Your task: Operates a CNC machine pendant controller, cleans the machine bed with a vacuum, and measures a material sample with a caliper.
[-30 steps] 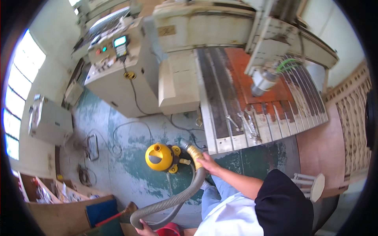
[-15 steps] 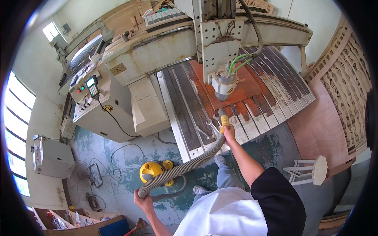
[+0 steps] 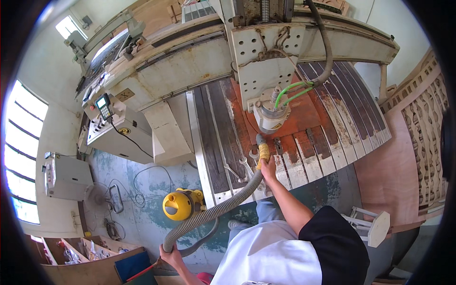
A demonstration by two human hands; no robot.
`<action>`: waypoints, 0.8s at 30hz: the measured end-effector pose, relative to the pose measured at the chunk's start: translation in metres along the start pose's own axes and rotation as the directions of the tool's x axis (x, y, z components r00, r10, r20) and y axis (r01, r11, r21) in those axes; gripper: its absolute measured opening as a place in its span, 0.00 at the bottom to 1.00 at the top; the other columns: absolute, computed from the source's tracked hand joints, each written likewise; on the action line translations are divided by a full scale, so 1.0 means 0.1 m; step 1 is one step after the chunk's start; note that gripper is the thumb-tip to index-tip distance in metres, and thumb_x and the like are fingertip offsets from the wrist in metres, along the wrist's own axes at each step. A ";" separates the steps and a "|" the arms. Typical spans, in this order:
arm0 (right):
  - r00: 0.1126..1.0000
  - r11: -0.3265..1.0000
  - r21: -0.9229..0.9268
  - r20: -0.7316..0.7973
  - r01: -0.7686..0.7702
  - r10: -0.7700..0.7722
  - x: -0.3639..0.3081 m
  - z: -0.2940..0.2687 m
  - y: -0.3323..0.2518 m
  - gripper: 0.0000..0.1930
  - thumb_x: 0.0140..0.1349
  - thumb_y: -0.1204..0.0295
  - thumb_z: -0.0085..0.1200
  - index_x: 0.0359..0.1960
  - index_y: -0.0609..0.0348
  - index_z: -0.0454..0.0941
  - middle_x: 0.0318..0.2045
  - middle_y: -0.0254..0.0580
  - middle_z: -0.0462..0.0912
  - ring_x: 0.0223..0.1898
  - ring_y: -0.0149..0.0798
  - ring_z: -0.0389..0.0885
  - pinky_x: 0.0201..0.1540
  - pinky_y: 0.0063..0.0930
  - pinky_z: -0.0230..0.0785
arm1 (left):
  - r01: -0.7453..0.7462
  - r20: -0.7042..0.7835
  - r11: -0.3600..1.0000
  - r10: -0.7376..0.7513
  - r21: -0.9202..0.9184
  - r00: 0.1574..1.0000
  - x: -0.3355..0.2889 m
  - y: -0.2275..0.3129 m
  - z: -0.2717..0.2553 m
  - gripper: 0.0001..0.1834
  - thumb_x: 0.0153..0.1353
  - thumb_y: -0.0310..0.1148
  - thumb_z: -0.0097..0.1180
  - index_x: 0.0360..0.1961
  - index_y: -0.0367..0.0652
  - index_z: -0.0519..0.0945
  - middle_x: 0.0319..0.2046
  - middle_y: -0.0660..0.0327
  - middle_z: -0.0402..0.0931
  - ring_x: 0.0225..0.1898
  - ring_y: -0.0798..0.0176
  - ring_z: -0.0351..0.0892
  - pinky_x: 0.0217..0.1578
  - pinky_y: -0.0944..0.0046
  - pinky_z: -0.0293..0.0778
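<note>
A grey ribbed vacuum hose [image 3: 223, 207] curves from lower left up to the machine bed [image 3: 216, 128]. My right hand [image 3: 268, 170] is closed around its front end, just below the yellow-taped section [image 3: 264, 153]. The dark nozzle tip [image 3: 260, 138] points at the bed, close under the white router spindle [image 3: 271, 114]. Farther back along the hose, my left hand [image 3: 173, 257] grips a bend near the lower edge. Several metal wrenches [image 3: 246, 167] lie on the bed's slats, left of my right hand. A reddish sheet [image 3: 301, 111] lies below the spindle.
A yellow vacuum cleaner [image 3: 179, 204] stands on the worn green floor. Left of the bed is a control cabinet [image 3: 121, 135] with a handheld controller [image 3: 104, 107]. A white stool [image 3: 375, 228] and a plywood panel [image 3: 387, 161] are at right, a divided wooden box [image 3: 90, 266] at lower left.
The view has shifted toward the machine. The nozzle has moved closer beneath the spindle, and my left hand sits lower with the hose. The vacuum cleaner has turned. Both hands keep hold of the hose.
</note>
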State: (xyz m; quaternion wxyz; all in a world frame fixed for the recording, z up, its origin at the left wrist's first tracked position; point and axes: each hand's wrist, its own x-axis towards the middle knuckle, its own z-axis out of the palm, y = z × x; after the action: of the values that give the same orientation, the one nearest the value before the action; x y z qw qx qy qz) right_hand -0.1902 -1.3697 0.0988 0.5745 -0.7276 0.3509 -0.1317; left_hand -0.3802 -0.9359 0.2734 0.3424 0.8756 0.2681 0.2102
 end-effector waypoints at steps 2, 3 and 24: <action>1.000 0.998 -0.062 0.003 -0.012 0.013 -0.01 -0.01 -0.18 0.22 0.54 0.66 0.50 0.47 0.70 0.65 0.38 0.66 0.76 0.43 0.63 0.76 0.46 0.46 0.67 | 0.008 -0.016 1.000 -0.008 -0.002 1.000 -0.03 0.10 -0.02 0.10 0.45 0.21 0.62 0.28 0.31 0.73 0.22 0.57 0.74 0.26 0.69 0.69 0.29 0.65 0.69; 1.000 0.998 -0.068 0.007 -0.015 0.015 0.02 0.00 -0.21 0.22 0.54 0.66 0.50 0.47 0.70 0.65 0.38 0.66 0.76 0.43 0.63 0.76 0.46 0.46 0.67 | 0.011 -0.031 1.000 -0.011 -0.013 0.999 -0.04 0.15 -0.03 0.11 0.44 0.20 0.61 0.26 0.31 0.71 0.21 0.56 0.73 0.25 0.68 0.68 0.29 0.64 0.68; 0.889 0.734 0.502 0.287 -0.458 0.358 0.52 0.07 -0.45 0.17 0.54 0.71 0.53 0.43 0.65 0.64 0.29 0.48 0.72 0.21 0.44 0.76 0.16 0.39 0.73 | 0.092 0.116 0.994 -0.097 0.052 0.988 -0.10 0.21 -0.02 0.13 0.43 0.18 0.59 0.34 0.31 0.75 0.29 0.57 0.77 0.32 0.67 0.73 0.37 0.65 0.70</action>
State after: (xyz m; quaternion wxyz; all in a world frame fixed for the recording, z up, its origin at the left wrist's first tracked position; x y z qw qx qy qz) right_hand -0.1328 -1.3948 0.1271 0.8036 -0.4413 0.3978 -0.0357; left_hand -0.3819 -0.9542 0.2881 0.3468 0.8806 0.2933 0.1351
